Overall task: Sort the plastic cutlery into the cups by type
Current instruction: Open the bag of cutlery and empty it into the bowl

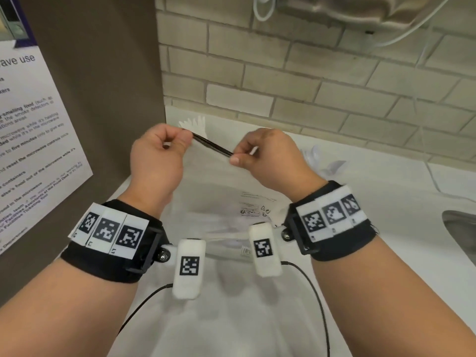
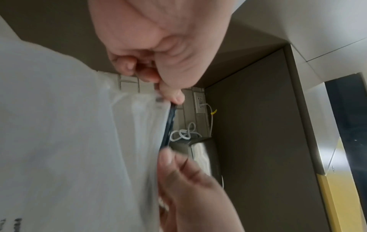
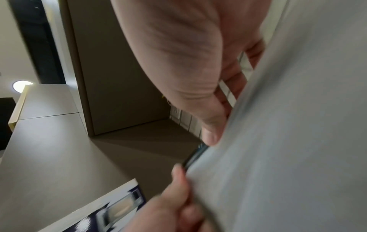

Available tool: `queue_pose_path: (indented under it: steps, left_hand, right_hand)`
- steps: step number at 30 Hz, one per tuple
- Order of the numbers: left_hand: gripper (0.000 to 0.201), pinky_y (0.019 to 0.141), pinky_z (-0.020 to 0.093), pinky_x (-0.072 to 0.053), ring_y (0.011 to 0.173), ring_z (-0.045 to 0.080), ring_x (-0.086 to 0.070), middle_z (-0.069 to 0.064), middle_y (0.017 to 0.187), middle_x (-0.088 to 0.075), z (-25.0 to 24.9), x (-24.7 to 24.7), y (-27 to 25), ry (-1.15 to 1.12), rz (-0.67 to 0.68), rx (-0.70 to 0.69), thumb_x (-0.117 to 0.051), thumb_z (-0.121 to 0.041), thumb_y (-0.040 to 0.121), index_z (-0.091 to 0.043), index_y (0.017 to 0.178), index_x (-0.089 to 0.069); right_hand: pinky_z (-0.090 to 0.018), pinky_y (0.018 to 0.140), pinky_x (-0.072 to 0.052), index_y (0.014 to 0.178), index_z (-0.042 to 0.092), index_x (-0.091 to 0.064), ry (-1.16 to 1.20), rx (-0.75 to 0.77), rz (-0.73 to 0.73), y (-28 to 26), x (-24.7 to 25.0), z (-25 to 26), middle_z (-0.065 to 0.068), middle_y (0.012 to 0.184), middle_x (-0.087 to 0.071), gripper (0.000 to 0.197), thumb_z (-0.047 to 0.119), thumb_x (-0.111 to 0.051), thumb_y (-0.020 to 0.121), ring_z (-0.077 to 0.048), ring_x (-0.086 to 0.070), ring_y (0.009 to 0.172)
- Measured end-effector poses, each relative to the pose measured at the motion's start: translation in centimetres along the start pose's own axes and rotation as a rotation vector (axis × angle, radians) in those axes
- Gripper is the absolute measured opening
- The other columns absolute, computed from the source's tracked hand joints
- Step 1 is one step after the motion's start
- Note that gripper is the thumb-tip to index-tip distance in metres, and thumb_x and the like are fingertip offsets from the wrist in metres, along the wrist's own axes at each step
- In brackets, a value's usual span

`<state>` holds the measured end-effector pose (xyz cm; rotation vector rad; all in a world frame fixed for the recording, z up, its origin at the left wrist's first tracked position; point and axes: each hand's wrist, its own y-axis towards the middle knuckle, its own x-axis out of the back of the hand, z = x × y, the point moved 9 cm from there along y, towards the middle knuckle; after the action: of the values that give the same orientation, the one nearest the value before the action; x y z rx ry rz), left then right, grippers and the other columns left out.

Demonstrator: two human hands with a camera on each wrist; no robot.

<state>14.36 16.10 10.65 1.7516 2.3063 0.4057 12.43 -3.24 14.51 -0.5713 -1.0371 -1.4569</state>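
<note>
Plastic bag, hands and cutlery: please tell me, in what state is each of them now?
plastic bag: held up over the counter, both hands pinching its dark zip strip; whether the strip is open cannot be told.
left hand: fingers curled, pinching the strip's left end.
right hand: fingers curled, pinching the strip's right end.
white cutlery in the bag: lying at the bottom, blurred.
white forks: standing behind the bag, tines up.

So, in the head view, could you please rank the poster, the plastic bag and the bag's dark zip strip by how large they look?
1. Bag and poster: they look similar; the poster is cut off and nearer the camera, so unranked.
2. Zip strip, clearly smallest.
</note>
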Motion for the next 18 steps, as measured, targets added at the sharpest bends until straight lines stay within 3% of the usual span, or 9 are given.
queue_pose_path:
  steps: [3, 6, 9, 11, 13, 15, 18]
  left_hand:
    - [0.021, 0.047, 0.018, -0.038, 0.044, 0.001, -0.050, -0.005, 0.066, -0.053, 0.1, 1.4, 0.9, -0.001, -0.107, 0.016, -0.057, -0.025, 0.094, -0.030, 0.073, -0.055]
    - [0.021, 0.040, 0.017, -0.037, 0.046, 0.002, -0.061, -0.007, 0.074, -0.053, 0.1, 1.4, 1.0, -0.012, -0.136, 0.047, -0.052, -0.025, 0.097, -0.031, 0.077, -0.052]
    - [0.021, 0.040, 0.020, -0.042, 0.053, 0.006, -0.068, -0.010, 0.082, -0.053, 0.0, 1.0, 0.7, -0.058, -0.145, 0.091, -0.046, -0.025, 0.099, -0.032, 0.080, -0.049]
    - [0.021, 0.044, 0.021, -0.045, 0.056, 0.008, -0.070, -0.010, 0.086, -0.053, -0.4, 0.5, 0.6, -0.086, -0.126, 0.091, -0.042, -0.026, 0.101, -0.033, 0.082, -0.047]
    - [0.021, 0.048, 0.021, -0.046, 0.059, 0.009, -0.070, -0.011, 0.085, -0.051, -1.1, -0.3, 0.7, -0.122, -0.060, 0.056, -0.037, -0.025, 0.102, -0.032, 0.084, -0.045]
    - [0.021, 0.054, 0.023, -0.049, 0.061, 0.008, -0.068, -0.011, 0.081, -0.050, -2.2, -1.2, 0.9, -0.171, 0.020, 0.002, -0.035, -0.023, 0.103, -0.029, 0.085, -0.044]
    - [0.015, 0.069, 0.029, -0.054, 0.070, 0.010, -0.070, -0.005, 0.087, -0.055, -3.4, -2.2, 1.2, -0.236, 0.076, -0.061, -0.036, -0.021, 0.103, -0.026, 0.090, -0.043]
  right_hand:
    - [-0.030, 0.077, -0.046, 0.075, 0.030, -0.063, -0.159, -0.089, 0.027, -1.4, 1.8, -3.0, 0.010, 0.089, -0.057, 0.013, 0.037, -0.072, 0.081, -0.012, -0.054, 0.078]
    - [-0.029, 0.073, -0.044, 0.075, 0.028, -0.064, -0.250, -0.186, 0.104, -3.0, 3.2, -5.4, 0.009, 0.082, -0.060, 0.013, 0.035, -0.072, 0.081, -0.014, -0.056, 0.074]
    - [-0.038, 0.088, -0.048, 0.080, 0.026, -0.065, -0.436, -0.297, 0.261, -4.4, 3.8, -7.1, 0.008, 0.082, -0.059, 0.011, 0.036, -0.070, 0.083, -0.021, -0.060, 0.091]
    - [-0.036, 0.089, -0.047, 0.090, 0.022, -0.069, -0.519, -0.341, 0.355, -5.2, 4.2, -7.4, 0.004, 0.093, -0.061, 0.018, 0.038, -0.070, 0.083, -0.022, -0.060, 0.097]
    - [-0.028, 0.082, -0.045, 0.102, 0.020, -0.068, -0.420, -0.242, 0.291, -4.7, 4.9, -5.9, 0.004, 0.101, -0.063, 0.032, 0.044, -0.070, 0.081, -0.017, -0.059, 0.095]
    - [-0.023, 0.075, -0.041, 0.108, 0.023, -0.066, -0.154, -0.129, 0.153, -3.8, 5.1, -3.4, 0.009, 0.096, -0.064, 0.032, 0.046, -0.063, 0.087, -0.010, -0.057, 0.086]
    - [-0.025, 0.060, -0.038, 0.083, 0.014, -0.063, 0.046, -0.137, 0.206, -2.7, 2.1, -2.0, 0.003, 0.068, -0.054, 0.027, 0.039, -0.059, 0.092, -0.012, -0.049, 0.060]
